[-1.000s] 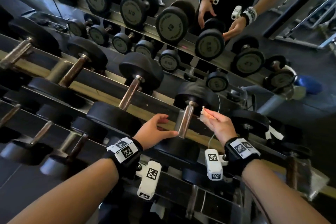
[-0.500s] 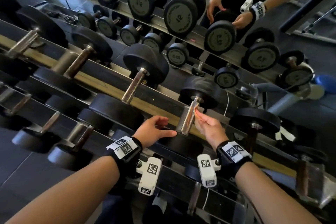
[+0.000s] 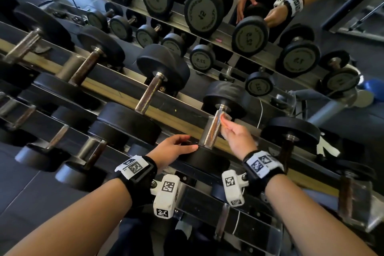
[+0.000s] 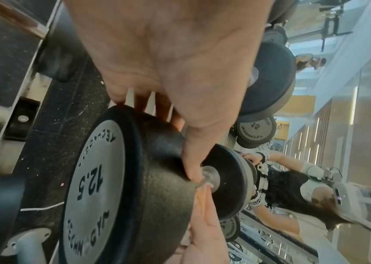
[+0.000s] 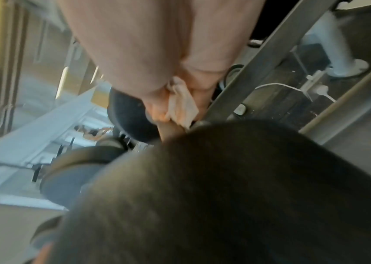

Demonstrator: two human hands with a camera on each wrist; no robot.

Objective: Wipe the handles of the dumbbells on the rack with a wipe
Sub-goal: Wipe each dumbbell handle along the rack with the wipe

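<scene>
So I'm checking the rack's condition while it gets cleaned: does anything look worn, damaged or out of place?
Mostly in order: the dumbbells sit in their cradles. The handles differ, though. The one the right hand wipes is bright metal, while a handle further left looks brown and dull, perhaps rust or wear. A white cable hangs behind the rack.

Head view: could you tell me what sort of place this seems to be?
Most likely a gym's free-weights area: tiered rack of black dumbbells, a wall mirror behind it, and a weight stamped 12.5.
</scene>
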